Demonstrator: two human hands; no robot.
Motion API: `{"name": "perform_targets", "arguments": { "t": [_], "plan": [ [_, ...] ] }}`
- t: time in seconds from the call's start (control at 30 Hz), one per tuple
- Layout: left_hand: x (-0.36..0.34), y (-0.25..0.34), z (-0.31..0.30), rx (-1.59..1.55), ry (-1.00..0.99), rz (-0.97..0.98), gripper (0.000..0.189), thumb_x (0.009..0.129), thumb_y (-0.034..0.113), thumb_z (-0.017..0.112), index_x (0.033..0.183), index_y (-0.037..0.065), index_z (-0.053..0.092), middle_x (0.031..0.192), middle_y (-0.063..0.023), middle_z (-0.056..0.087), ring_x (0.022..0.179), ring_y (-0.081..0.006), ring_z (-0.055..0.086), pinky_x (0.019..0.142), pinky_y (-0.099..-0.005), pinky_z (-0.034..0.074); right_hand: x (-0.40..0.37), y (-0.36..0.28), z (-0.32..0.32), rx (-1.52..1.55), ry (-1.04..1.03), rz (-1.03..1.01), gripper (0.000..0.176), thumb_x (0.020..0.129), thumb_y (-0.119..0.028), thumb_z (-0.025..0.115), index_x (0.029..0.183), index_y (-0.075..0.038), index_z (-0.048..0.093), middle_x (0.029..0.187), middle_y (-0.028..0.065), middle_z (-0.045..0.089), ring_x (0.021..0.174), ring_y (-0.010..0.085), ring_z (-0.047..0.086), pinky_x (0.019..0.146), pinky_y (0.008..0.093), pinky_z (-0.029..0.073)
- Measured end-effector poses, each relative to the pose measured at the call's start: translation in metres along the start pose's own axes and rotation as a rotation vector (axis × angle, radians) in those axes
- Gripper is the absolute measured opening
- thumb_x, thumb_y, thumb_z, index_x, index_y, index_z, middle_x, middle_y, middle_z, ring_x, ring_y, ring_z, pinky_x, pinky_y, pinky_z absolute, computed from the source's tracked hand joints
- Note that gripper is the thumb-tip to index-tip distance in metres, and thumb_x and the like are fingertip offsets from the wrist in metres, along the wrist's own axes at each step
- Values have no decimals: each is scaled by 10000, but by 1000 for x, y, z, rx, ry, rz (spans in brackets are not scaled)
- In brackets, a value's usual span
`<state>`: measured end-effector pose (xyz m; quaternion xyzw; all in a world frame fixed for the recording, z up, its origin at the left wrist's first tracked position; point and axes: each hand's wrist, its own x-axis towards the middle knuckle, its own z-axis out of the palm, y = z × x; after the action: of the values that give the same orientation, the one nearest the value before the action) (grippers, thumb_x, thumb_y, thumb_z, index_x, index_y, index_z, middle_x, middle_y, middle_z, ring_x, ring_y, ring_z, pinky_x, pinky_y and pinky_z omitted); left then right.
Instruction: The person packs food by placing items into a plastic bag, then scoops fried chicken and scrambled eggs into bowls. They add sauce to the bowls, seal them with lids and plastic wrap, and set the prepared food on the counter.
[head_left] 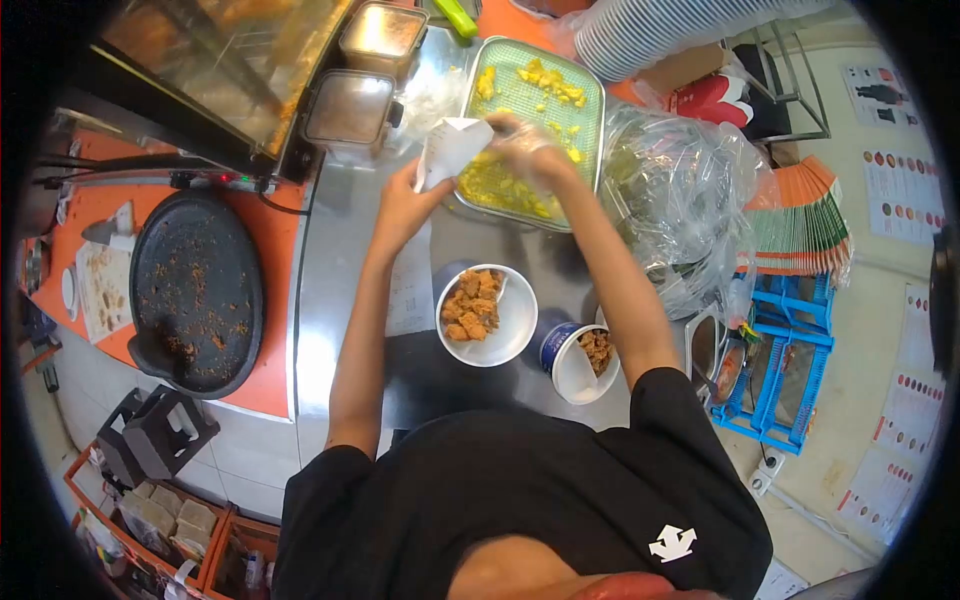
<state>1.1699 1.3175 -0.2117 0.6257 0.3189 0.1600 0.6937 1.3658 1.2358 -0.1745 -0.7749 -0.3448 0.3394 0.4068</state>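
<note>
My left hand point(412, 208) is closed around a folded white paper pouch point(450, 155), held up by the near left side of the tray. My right hand point(530, 152), apparently in a clear plastic glove, is over the tray beside the pouch's mouth. Motion smears its fingers, so what they hold does not show. Yellow food pieces point(552, 80) lie in the green mesh-lined tray point(590, 120). Closer to me stands a white paper bowl point(517, 322) with brown fried chunks point(470, 308) on its left. To its right, a blue-sided bowl point(551, 347) holds darker brown pieces point(598, 352).
Lidded containers point(350, 108) stand left of the tray. Clear plastic bags point(680, 185) and stacked cups point(650, 35) crowd the right side. A black round pan point(205, 290) with crumbs rests on the orange counter. A blue rack point(775, 350) is at right.
</note>
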Motion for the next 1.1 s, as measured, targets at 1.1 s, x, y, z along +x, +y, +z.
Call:
{"name": "perform_targets", "arguments": {
  "t": [1.1],
  "plan": [
    [-10,12,2,-27,-113,-8,298,781,263,697,984,55,630,801,-15,632,754,-86,557,682,-231,419,-38,11,3,-473,-221,-365,397,759,-316,683,1103,-126,624,936,90,646,741,215,594,640,342,486]
  ]
}}
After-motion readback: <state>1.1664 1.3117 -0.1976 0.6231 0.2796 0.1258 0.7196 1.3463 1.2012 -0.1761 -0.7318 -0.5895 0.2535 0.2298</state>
